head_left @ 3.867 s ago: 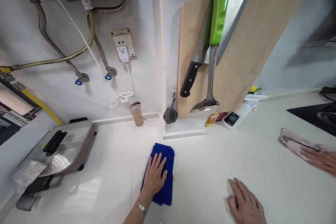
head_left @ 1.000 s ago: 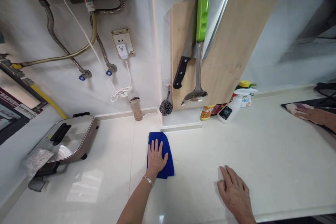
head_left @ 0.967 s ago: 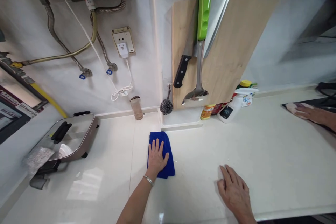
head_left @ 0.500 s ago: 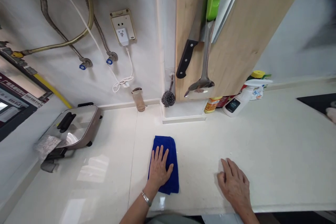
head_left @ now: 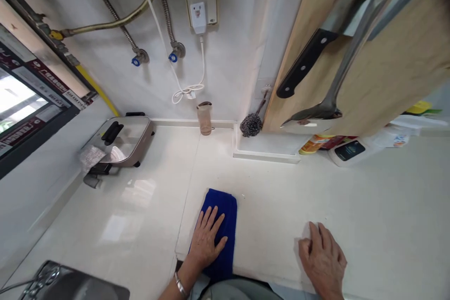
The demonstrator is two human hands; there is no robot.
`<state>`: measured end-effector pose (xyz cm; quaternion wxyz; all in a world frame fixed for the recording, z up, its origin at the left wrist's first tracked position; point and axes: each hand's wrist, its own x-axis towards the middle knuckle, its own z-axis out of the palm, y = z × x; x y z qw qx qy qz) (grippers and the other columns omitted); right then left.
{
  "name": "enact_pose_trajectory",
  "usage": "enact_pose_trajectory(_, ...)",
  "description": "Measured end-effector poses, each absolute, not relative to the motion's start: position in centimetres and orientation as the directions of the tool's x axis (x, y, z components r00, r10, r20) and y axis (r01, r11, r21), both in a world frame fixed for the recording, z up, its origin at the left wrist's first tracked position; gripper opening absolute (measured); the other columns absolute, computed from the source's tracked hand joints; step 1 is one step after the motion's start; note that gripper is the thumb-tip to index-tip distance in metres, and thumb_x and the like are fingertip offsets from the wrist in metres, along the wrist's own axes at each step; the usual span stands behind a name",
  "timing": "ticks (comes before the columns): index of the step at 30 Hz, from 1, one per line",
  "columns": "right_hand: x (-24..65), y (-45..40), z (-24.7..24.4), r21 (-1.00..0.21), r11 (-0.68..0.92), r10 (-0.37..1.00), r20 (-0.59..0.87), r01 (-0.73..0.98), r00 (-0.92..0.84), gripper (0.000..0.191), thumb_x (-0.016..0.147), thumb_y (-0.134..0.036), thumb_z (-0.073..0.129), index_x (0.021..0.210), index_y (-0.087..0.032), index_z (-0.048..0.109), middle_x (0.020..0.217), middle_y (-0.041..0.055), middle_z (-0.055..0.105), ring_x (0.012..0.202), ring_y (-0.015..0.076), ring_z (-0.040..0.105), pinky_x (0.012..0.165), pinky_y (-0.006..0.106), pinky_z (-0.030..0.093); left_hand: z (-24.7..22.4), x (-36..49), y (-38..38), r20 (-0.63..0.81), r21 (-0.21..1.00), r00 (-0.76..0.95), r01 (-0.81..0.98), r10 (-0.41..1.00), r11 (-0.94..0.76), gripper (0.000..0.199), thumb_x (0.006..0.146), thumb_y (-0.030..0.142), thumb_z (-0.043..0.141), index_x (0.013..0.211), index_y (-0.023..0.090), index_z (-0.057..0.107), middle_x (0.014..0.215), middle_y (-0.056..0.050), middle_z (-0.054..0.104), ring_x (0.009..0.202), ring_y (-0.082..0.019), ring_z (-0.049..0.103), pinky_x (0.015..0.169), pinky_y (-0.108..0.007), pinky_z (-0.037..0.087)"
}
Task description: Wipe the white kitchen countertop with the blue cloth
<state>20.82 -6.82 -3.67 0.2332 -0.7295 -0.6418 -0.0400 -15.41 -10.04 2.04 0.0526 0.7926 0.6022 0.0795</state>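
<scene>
A folded blue cloth (head_left: 228, 218) lies flat on the white countertop, its near end reaching the front edge. My left hand (head_left: 206, 242) rests palm down on it, fingers stretched out and slightly spread, with a silver bracelet at the wrist. Apart from the cloth, to the right, my right hand (head_left: 322, 257) leans on the bare counter with its fingers loosely bent and its thumb tucked close. I see nothing in that hand, though its palm is hidden. A few tiny crumbs (head_left: 243, 196) lie just beyond the cloth.
An electric pan (head_left: 142, 143) with a glass lid stands back left, a sink (head_left: 84, 286) at front left. A brown cup (head_left: 204, 119) stands by the wall. A steel scourer (head_left: 251, 125), knife (head_left: 305, 63) and cutting board (head_left: 393, 61) hang above bottles, including a white spray bottle (head_left: 372, 147).
The view has shifted left and down, bringing the sink into sight. The cloth and my left hand have come nearer the counter's front edge. My right hand still rests on the counter.
</scene>
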Motion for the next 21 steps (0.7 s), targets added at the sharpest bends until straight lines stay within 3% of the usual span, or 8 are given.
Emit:
enact_pose_trajectory(13, 20.8, -7.0, -3.8, -0.303, -0.06, 0.925, 0.341, 0.951, 0.167, 0.056, 0.097, -0.039, 0.033, 0.146, -0.016, 0.046, 0.152, 0.0173, 0.045, 0.137, 0.038, 0.044, 0.11, 0.059, 0.036, 3.3, -20.7, -12.9, 0.054, 0.122, 0.25, 0.959, 0.967, -0.255, 0.066, 0.098, 0.038, 0.051, 0.159, 0.03, 0.028, 0.165, -0.007, 0.033, 0.153, -0.031, 0.029, 0.121, -0.057, 0.035)
enact_pose_trajectory(21, 20.8, -6.8, -4.1, -0.308, -0.068, 0.921, 0.346, 0.949, 0.179, 0.057, 0.095, -0.032, 0.039, 0.15, -0.018, 0.04, 0.154, 0.0161, 0.043, 0.14, 0.0349, 0.04, 0.113, 0.057, 0.034, 4.0, -23.9, -6.4, 0.03, 0.126, 0.307, 0.943, 0.951, -0.308, 0.06, 0.097, 0.038, 0.05, 0.155, 0.032, 0.037, 0.165, -0.005, 0.034, 0.153, -0.029, 0.03, 0.123, -0.056, 0.032)
